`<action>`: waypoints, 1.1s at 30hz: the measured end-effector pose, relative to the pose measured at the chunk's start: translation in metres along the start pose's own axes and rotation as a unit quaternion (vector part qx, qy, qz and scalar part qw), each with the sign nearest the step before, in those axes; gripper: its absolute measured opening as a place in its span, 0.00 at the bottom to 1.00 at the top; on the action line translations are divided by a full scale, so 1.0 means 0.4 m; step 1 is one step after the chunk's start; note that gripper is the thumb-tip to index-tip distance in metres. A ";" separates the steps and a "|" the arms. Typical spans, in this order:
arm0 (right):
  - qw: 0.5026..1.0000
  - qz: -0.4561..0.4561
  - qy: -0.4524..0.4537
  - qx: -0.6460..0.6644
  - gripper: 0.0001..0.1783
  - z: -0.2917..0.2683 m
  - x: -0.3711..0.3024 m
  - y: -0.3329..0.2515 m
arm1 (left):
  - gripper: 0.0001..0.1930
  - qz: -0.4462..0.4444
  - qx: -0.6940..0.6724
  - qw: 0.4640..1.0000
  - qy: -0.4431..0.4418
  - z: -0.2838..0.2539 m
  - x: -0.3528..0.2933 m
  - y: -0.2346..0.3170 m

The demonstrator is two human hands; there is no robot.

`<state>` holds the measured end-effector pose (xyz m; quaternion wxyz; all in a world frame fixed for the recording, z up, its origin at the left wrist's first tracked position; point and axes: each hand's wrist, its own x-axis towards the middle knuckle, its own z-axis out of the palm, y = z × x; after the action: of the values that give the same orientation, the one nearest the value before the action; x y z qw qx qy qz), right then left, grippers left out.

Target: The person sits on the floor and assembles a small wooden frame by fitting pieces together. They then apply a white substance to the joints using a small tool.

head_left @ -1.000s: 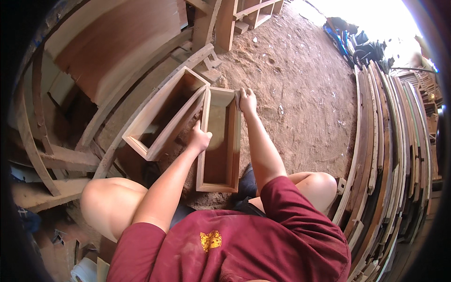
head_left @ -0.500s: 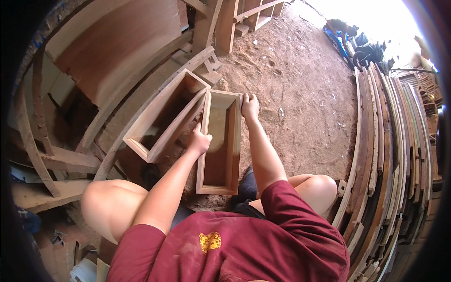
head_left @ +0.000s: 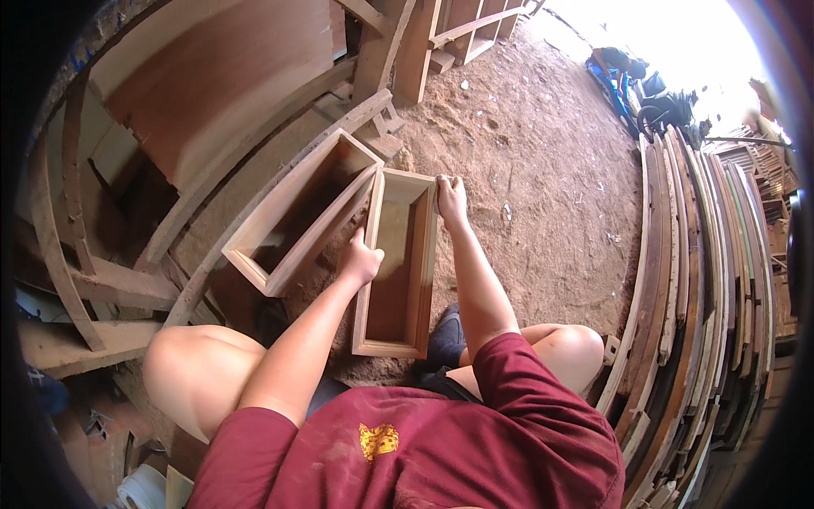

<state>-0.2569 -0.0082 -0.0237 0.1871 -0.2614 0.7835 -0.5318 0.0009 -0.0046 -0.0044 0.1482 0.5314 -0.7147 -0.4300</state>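
Note:
Between my knees is a long, open wooden drawer box (head_left: 431,288), its far end meeting a second one at the corner. My left hand (head_left: 360,260) closes on its left side wall, thumb over the top edge; some of the fingers are hidden. At the far right corner, my right hand (head_left: 451,200) grips the right wall from outside, fingers curled over the edge. The second wooden drawer box (head_left: 284,269) lies slantwise to the left, its far end by a wooden rail, and neither hand holds it.
Curved-looking wooden frame pieces (head_left: 203,199) and a large brown panel (head_left: 229,76) stand at left. A long stack of boards (head_left: 687,305) runs along the right. Dusty ground (head_left: 543,153) lies beyond the boxes. A wooden frame (head_left: 471,38) stands at the far end.
The whole view has shifted slightly, putting the scene a little lower. Both hands keep their hold on the drawer box, which has barely moved.

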 end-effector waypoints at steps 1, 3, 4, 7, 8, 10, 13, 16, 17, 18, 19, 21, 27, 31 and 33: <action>1.000 0.002 0.000 0.005 0.21 0.000 0.004 0.002 | 0.37 0.004 0.004 1.000 0.002 0.001 -0.001 0.002; 0.999 0.020 -0.032 0.029 0.19 -0.009 -0.001 0.004 | 0.38 0.011 0.006 1.000 0.006 0.006 0.003 -0.007; 0.997 0.030 -0.050 0.040 0.18 -0.009 -0.011 0.005 | 0.38 0.014 0.003 1.000 0.008 0.009 0.009 -0.018; 0.998 0.000 -0.052 0.038 0.16 0.001 -0.061 0.007 | 0.38 0.000 0.010 1.000 0.007 0.002 0.003 -0.016; 0.999 -0.005 -0.044 -0.001 0.16 -0.001 -0.064 0.000 | 0.38 -0.008 0.015 1.000 0.007 -0.004 -0.002 -0.010; 0.999 -0.037 0.007 -0.039 0.15 -0.005 -0.040 0.000 | 0.38 0.001 0.028 1.000 -0.003 -0.005 -0.005 0.012; 1.000 -0.022 -0.013 0.003 0.16 -0.001 -0.014 -0.021 | 0.38 0.004 0.028 1.000 -0.010 -0.004 0.002 0.007; 0.997 -0.027 0.002 0.073 0.17 0.022 -0.023 -0.026 | 0.38 0.017 0.023 1.000 0.012 0.010 0.008 -0.017; 0.998 -0.022 0.024 0.053 0.18 0.022 -0.035 -0.019 | 0.38 0.024 0.022 0.999 0.023 0.017 0.012 -0.026; 0.998 -0.015 0.041 0.035 0.18 0.028 -0.058 -0.020 | 0.38 0.018 0.014 1.000 0.015 0.012 0.014 -0.026; 0.998 -0.008 0.057 0.016 0.19 0.032 -0.078 -0.029 | 0.38 0.011 0.007 1.000 0.006 0.003 0.010 -0.024; 0.999 -0.004 0.043 0.005 0.19 0.034 -0.076 -0.047 | 0.38 0.014 -0.008 1.000 0.001 -0.003 0.011 -0.025; 0.997 -0.033 0.066 0.036 0.13 0.043 0.017 0.016 | 0.38 0.033 0.000 0.999 0.001 0.024 0.020 -0.030; 0.999 0.017 0.022 0.036 0.13 0.030 -0.051 0.036 | 0.39 0.002 0.013 1.000 0.000 0.002 0.008 -0.025; 0.997 0.032 0.009 0.064 0.13 0.015 -0.083 0.027 | 0.39 -0.004 0.016 1.000 -0.002 -0.004 0.002 -0.014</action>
<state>-0.2293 0.0107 -0.0354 0.2133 -0.2185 0.7578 -0.5766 0.0051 -0.0065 -0.0080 0.1367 0.5355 -0.7195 -0.4205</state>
